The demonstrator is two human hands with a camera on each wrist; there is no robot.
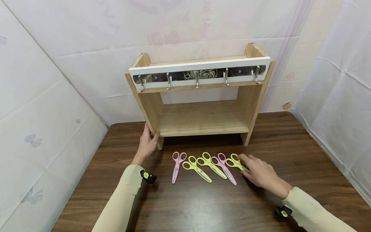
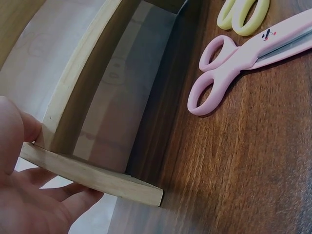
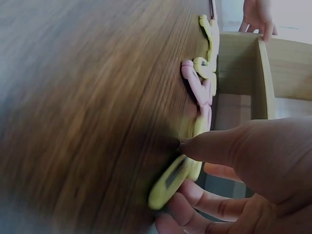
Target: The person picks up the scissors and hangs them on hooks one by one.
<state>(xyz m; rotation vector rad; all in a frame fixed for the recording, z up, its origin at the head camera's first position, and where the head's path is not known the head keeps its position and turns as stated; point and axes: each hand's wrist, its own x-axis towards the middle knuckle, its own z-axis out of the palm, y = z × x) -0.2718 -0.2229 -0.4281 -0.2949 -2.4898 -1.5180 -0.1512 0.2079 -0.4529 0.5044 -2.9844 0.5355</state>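
Note:
My left hand [image 1: 147,144] grips the lower left side panel [image 2: 97,178] of a wooden rack [image 1: 203,117], thumb on the inner side and fingers behind. At the right end of a row of scissors, my right hand [image 1: 261,171] pinches yellow scissors [image 1: 233,162] between thumb and fingers; the hand hides part of their blades. Left of these lie pink scissors [image 1: 225,168], two yellow pairs [image 1: 214,167] and another pink pair [image 1: 176,166] by the left hand. Their handles face the rack.
Across the rack's upper front runs a white board with several metal hooks [image 1: 197,80]. The rack stands on a dark wood table [image 1: 179,209], close to a wall covered with pale printed sheeting [image 1: 101,64]. Similar sheeting hangs at both sides.

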